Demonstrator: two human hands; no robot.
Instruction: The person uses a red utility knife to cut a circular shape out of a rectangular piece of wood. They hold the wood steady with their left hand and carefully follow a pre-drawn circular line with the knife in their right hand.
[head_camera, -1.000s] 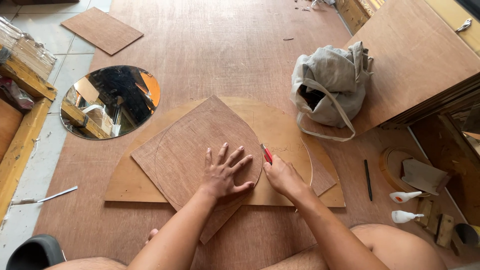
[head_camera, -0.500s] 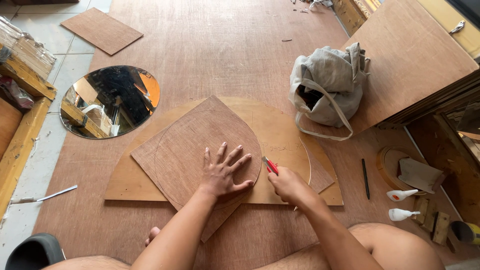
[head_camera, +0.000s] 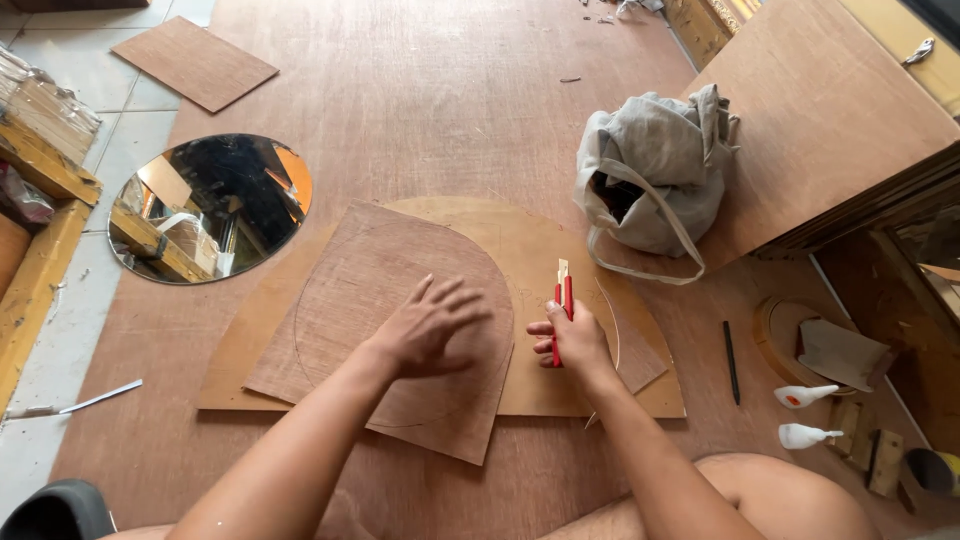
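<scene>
My left hand (head_camera: 432, 326) lies flat, fingers spread, on a dark brown veneer sheet (head_camera: 350, 300) with a circle line drawn on it. That sheet rests on a lighter arch-shaped board (head_camera: 520, 240) on the plywood floor. My right hand (head_camera: 572, 346) grips a red utility knife (head_camera: 562, 300), blade pointing away from me, just off the veneer's right edge over the lighter board. Both forearms reach in from the bottom of the view.
A round mirror (head_camera: 210, 205) lies at the left. A grey cloth bag (head_camera: 655, 175) sits at the right against a leaning plywood panel (head_camera: 830, 120). Two white glue bottles (head_camera: 805, 415), a black pencil (head_camera: 731, 362) and a small board (head_camera: 195, 62) lie around.
The veneer sheet has been turned under my left hand, which now points more to the right. My right hand has lifted the knife to stand upright beside the sheet's edge.
</scene>
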